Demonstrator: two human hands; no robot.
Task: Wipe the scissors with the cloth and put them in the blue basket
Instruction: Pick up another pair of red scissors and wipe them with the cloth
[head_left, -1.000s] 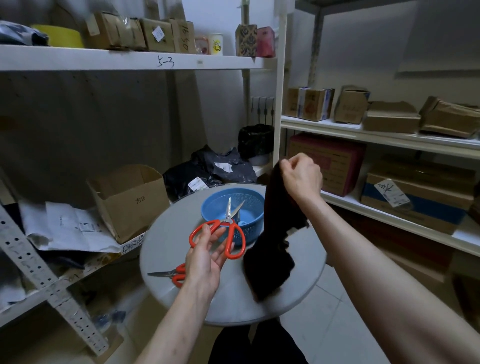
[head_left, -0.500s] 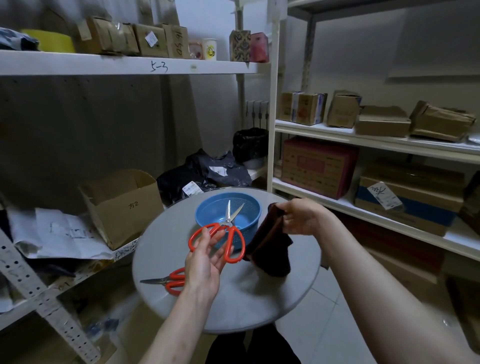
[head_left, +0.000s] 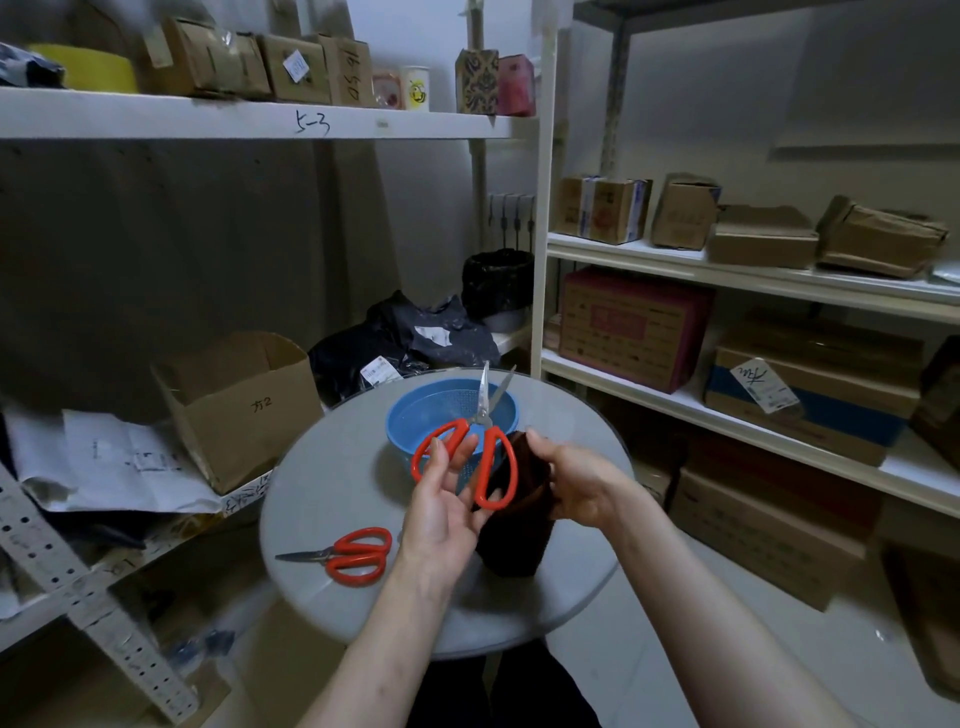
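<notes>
Red-handled scissors (head_left: 483, 420): held up in my left hand, above the table. The blades point up and away from me with the tips a little apart, and they cross in front of the basket's far rim.
Left hand (head_left: 441, 514): the palm is turned toward me. My thumb and fingers pinch the left handle loop, and the fingertips reach up behind it.
Right hand (head_left: 576, 483): curled round the cloth, just right of my left-hand grip, with the thumb close to the right handle loop.
Cloth (head_left: 514, 540): dark brown, bunched in my right hand. It hangs down below that hand to the tabletop. It sits right behind the right handle loop, but I cannot tell whether it touches it.
Blue basket (head_left: 415, 415): stands on the table just beyond both my hands, directly behind the raised scissors.
Second scissors (head_left: 353, 556): lie flat on the table, below and left of my left hand. The blades are together and point left.
Table (head_left: 332, 478): round and pale grey, under both hands.
Cardboard box (head_left: 244, 405): open, on the shelf well left of my left hand.
</notes>
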